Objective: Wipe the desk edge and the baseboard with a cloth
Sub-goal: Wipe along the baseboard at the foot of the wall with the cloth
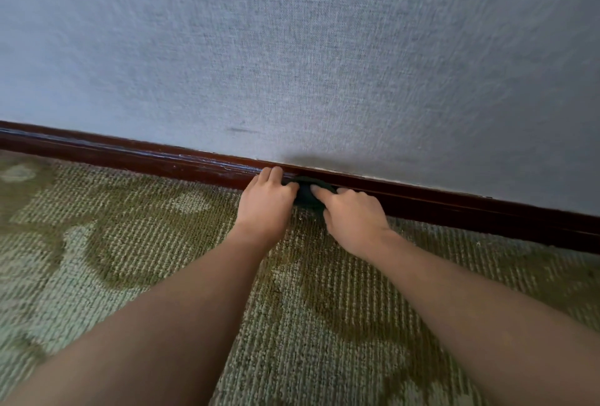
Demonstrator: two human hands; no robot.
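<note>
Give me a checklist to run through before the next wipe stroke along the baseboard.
1. Dark bunched cloth touches the glossy dark-brown wooden baseboard: ok.
2. Right hand grip, fingers bent over the cloth: ok.
3. Left hand grip on the cloth: cannot tell; its fingers rest on the baseboard's top edge beside it.
4. Baseboard free of objects on both sides, as far as in view: ok.
5. Cloth lifted off the green patterned carpet: cannot tell; the hands hide its lower edge.

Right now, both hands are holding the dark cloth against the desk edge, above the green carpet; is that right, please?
Not quite: the head view shows the left hand and right hand holding the dark cloth against the baseboard, not a desk edge, above the green carpet.
</note>
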